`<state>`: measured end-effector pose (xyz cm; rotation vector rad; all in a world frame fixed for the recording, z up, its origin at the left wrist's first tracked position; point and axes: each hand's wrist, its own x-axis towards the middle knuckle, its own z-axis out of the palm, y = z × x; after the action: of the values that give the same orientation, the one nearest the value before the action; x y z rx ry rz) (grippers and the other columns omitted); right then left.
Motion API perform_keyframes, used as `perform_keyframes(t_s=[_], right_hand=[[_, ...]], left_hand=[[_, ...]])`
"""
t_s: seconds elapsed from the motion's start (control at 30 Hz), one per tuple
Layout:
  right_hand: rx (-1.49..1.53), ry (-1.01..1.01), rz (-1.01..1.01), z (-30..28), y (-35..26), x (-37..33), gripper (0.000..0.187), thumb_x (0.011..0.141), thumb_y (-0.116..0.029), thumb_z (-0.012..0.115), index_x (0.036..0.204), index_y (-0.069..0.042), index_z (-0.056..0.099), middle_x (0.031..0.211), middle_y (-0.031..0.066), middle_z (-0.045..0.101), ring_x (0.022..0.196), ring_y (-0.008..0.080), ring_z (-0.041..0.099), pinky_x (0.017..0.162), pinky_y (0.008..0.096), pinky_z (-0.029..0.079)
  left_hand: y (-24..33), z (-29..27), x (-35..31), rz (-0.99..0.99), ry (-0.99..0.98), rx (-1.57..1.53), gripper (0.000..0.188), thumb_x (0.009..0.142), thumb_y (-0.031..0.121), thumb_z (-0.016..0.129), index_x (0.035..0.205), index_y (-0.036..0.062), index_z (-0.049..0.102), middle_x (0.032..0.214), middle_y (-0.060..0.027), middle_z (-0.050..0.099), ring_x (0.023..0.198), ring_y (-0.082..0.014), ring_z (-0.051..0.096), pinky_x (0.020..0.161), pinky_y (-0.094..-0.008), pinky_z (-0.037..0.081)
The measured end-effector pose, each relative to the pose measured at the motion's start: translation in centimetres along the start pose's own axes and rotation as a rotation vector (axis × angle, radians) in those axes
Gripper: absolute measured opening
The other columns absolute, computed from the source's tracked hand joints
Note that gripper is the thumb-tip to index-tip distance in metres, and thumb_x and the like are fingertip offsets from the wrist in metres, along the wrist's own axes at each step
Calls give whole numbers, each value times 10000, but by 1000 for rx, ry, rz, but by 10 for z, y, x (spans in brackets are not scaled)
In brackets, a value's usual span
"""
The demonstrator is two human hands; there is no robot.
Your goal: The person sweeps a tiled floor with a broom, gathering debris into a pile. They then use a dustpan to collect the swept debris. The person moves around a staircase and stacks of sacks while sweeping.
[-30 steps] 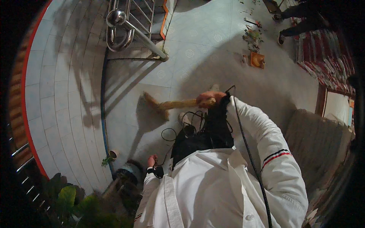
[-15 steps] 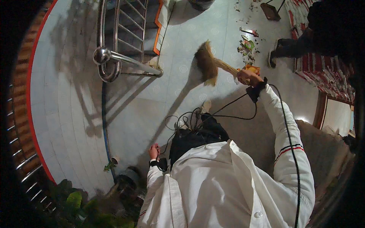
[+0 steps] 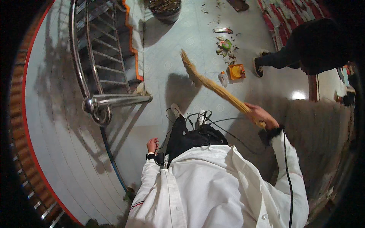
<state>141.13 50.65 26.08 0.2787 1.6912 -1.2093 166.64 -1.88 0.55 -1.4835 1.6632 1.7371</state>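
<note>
Railing [image 3: 123, 100] left of broom [image 3: 222, 91]; scraps [image 3: 225, 44] on floor [image 3: 157, 62] ahead, person [image 3: 319, 45] right of scraps

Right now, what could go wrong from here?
1. Trip: black cables loop around the wearer's feet; a step might snag one.
2. Knock: the broom is held in the right grip, with an orange item and a pale container on the floor ahead; a wide swing could bump them.
3. Contact: another person's shoe is near the orange item; a stroke there might hit it.
</note>
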Motion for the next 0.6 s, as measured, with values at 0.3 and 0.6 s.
perform_keyframes(t_s=[0.3, 0.6], right_hand=[[1419, 215, 316, 137, 76, -106, 130, 800, -140, 496, 899, -67, 454, 632, 7, 466, 445, 74, 430, 384, 175, 389], [1902, 742, -223, 174, 147, -40, 117, 781, -127, 516, 821, -32, 459, 653, 48, 456, 514, 122, 463, 481, 220, 454]], left_hand=[[111, 19, 149, 91, -339, 333, 253, 801, 213, 456, 872, 20, 603, 713, -65, 591, 415, -120, 464, 334, -260, 354], [197, 68, 212, 137, -569, 785, 281, 835, 234, 413, 859, 53, 626, 700, -39, 621, 479, -147, 524, 383, -285, 381]])
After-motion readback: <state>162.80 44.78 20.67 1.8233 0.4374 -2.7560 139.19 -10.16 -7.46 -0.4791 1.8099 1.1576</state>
